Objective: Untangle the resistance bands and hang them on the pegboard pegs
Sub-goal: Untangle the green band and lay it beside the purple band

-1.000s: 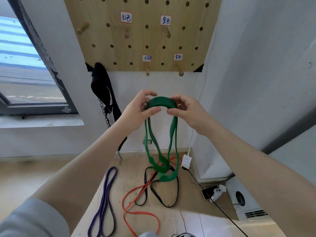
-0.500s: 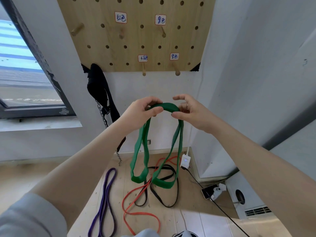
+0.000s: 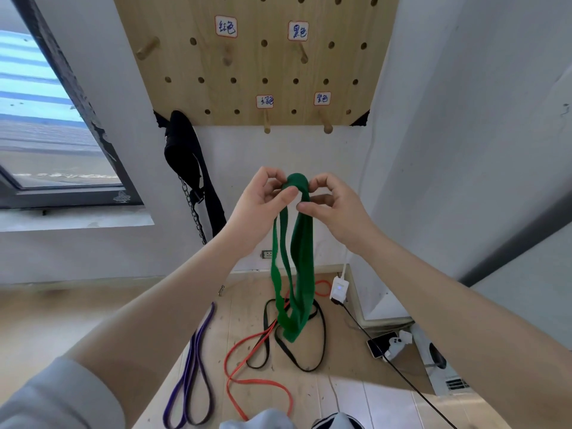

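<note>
Green band: pinched at its top in my left hand and right hand grip; unhung. Purple band, red band, black band: on floor; pegboard pegs bare.

Soft daylight came from the window left of the grip; edges bowed, focus slightly soft.

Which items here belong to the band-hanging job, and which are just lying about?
Job: green band pinched by left hand and right hand; purple band, red band, black band on the floor; pegboard.

Lying about: black strap with chain, white charger, phone.
</note>
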Demonstrator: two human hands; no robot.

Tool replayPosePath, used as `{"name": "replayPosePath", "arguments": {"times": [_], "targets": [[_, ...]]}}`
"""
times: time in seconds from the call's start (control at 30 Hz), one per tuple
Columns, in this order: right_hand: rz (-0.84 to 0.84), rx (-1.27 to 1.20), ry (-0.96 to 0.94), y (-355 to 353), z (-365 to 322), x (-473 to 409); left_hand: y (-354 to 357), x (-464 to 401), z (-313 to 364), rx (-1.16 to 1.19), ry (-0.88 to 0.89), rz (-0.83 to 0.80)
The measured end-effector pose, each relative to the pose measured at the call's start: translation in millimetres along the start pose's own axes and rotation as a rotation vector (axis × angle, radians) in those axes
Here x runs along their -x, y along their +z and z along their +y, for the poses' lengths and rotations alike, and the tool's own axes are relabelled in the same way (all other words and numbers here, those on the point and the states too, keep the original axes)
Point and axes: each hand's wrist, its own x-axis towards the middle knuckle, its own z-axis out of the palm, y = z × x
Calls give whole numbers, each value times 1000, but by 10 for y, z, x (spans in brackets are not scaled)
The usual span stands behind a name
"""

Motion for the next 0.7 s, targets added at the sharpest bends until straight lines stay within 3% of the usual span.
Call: {"name": "replayPosePath", "arguments": {"times": [0.27,0.4,0.53,0.7], "targets": [[167,170,-117,46,-33,34,57,113,-75,-2,17,15],[175,-5,-28,140,0,67,62,61,-73,-13,18,-2],[125,-80,-12,172,10,91,-39,96,-72,-36,37,-85],[1,2,-50,285,-39,100,-267,229,-107,-106,22,-168]]}}
